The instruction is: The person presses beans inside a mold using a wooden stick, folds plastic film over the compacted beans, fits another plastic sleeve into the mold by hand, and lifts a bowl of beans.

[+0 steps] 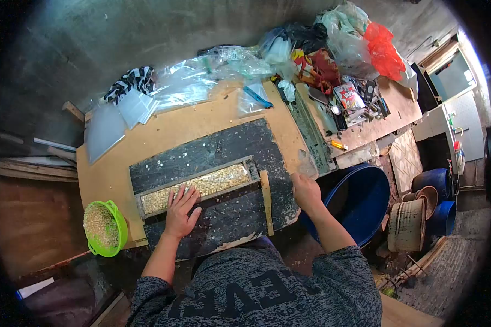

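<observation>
Several fingers of the left hand [183, 213] lie spread over the pale pieces [213, 182], their tips on the layer and the thumb angled out to the side, toward the right hand. The right hand [307, 192] is at the right edge of the board [202, 155], its fingers bent; whether they hold anything, I cannot tell.

The pieces fill a long, narrow frame [251, 167], which lies slantwise on the dark board, its left end nearer the wearer than its right. Just beside its right end, a wooden strip [267, 203] lies across the near part of the board. Small pale bits dot the board's surface.

Under the board is the tan table [175, 128]. At its left near corner is a green basket [121, 231] with more pale bits in it. Clear sheets [105, 131] lie along the far left side, and a blue cutter [258, 97] lies on plastic farther right. Beyond, bags [343, 41] are heaped by the wall, one of them red. A yellow lighter [339, 145] lies on the right-hand surface, near a clutter of small things. Below that surface stands a big blue tub [381, 192], close to the right forearm.
</observation>
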The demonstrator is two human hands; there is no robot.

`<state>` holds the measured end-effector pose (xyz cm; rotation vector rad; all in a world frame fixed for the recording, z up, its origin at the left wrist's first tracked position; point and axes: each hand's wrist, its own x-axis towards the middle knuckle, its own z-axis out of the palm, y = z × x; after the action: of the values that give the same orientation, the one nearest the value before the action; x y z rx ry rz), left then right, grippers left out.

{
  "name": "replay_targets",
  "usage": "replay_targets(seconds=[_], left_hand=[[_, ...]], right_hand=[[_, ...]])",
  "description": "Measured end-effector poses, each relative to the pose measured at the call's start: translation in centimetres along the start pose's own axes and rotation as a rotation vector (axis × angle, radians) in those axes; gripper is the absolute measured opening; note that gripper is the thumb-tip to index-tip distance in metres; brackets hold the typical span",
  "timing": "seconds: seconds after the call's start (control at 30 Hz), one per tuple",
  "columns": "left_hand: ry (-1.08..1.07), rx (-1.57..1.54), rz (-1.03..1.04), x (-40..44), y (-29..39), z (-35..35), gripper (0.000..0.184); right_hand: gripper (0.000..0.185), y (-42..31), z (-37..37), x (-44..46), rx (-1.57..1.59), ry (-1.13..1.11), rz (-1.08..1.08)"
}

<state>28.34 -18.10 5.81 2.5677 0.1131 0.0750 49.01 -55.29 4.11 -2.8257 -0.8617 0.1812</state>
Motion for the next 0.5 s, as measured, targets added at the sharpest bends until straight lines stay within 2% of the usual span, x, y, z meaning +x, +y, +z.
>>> replay_targets(seconds=[0.13, 0.2, 0.23, 0.3, 0.43, 0.5], left_hand=[[-0.006, -0.010, -0.008, -0.1, -0.2, 0.0, 0.050], [-0.010, -0.008, 0.004, -0.2, -0.3, 0.0, 0.051], [-0.007, -0.010, 0.002, -0.2, -0.3, 0.0, 0.051], [-0.009, -0.008, 0.007, -0.2, -0.4, 0.0, 0.051], [-0.007, -0.016, 0.007, -0.2, -0.5, 0.0, 0.052], [-0.009, -0.004, 0.012, -0.2, -0.6, 0.1, 0.052]], right_hand=[[0.017, -1.1, -1.2, 0.0, 0.222, 0.065, 0.150], [0.019, -0.9, -1.4, 0.1, 0.451, -0.051, 0.271], [0.019, -0.8, -1.5, 0.1, 0.448, -0.052, 0.269], [0.018, -0.5, -1.8, 0.0, 0.246, -0.089, 0.327], [0.019, 0.6, -1.3, -0.7, 0.312, 0.036, 0.366], [0.017, 0.8, -0.6, -0.8, 0.876, 0.042, 0.458]])
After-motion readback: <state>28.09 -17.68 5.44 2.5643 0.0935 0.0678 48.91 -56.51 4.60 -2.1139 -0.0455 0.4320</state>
